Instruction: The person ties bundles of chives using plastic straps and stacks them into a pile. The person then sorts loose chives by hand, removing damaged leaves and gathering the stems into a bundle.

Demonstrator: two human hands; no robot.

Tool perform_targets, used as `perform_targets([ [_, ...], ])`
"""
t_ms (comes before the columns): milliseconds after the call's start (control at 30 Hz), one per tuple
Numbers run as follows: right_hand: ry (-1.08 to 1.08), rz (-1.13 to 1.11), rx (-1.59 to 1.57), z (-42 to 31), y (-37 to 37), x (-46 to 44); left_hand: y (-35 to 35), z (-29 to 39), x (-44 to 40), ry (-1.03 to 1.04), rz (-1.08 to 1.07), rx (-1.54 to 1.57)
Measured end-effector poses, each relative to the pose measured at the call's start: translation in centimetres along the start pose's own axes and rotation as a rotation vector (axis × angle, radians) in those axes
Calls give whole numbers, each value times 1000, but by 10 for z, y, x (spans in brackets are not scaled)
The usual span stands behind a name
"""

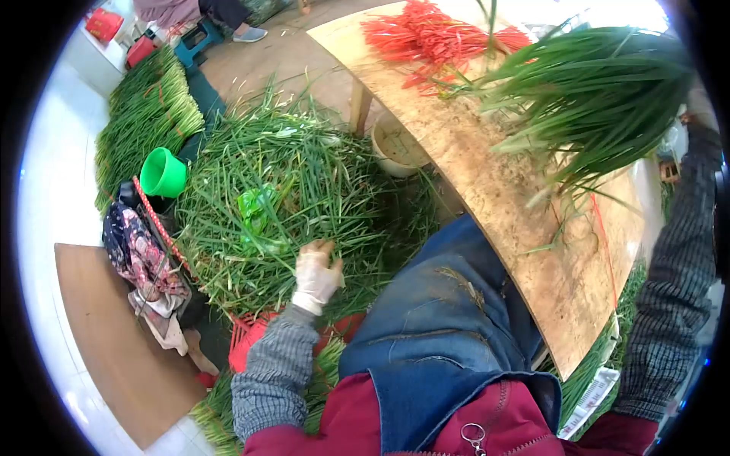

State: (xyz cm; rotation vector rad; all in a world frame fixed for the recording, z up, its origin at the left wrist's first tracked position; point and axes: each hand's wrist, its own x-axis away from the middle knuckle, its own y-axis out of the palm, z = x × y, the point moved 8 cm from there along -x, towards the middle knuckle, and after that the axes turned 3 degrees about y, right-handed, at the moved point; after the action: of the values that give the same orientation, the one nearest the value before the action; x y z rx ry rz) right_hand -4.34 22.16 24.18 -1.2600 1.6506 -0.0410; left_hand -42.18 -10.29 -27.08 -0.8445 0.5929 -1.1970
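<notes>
Green bunch [608, 99]: above the far right part of the wooden board [532, 266], leaves fanned out and loose strands trailing.
Right hand [701, 109]: far right edge, dim and cut off; seems to have the bunch, but can't tell how the fingers close.
Left hand [315, 275]: gloved, fingers loosely bent, thumb apart, nothing visibly pinched; over the near side of the loose stalk heap [327, 167], just beside the green plastic bag [257, 207].
Red strips [426, 34]: tangled at the board's far end, left of the bunch.
Red strand [602, 235]: lies along the board's right side.
Grip advice: firm enough to hold stray leaves, probably not so hard as to bruise them.
Clearance advice: best keep trailing leaves off the red strips; they'd likely snag.
Free-hand advice: left hand could gather the straggling ends; one hand alone likely lets them splay.
</notes>
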Motion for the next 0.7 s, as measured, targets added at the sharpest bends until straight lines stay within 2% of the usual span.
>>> perform_targets([
  [67, -27, 29, 40, -2, 7, 12, 31, 5, 3, 51, -166, -171],
  [133, -54, 41, 71, -9, 13, 17, 32, 0, 4, 103, -193, -390],
  [200, -78, 39, 99, -17, 23, 18, 34, -56, 9, -22, -324, -608],
  [267, -91, 53, 117, -20, 26, 20, 38, -105, 16, -35, -338, -559],
  [400, -122, 84, 125, -25, 25, 20, 22, -92, 6, -136, -413, -473],
  [567, -156, 109, 177, -35, 40, 23, 4, -56, 19, 40, -54, -277],
  [700, -219, 165, 249, -45, 41, 27, -17, 26, -10, 298, 95, -31],
])
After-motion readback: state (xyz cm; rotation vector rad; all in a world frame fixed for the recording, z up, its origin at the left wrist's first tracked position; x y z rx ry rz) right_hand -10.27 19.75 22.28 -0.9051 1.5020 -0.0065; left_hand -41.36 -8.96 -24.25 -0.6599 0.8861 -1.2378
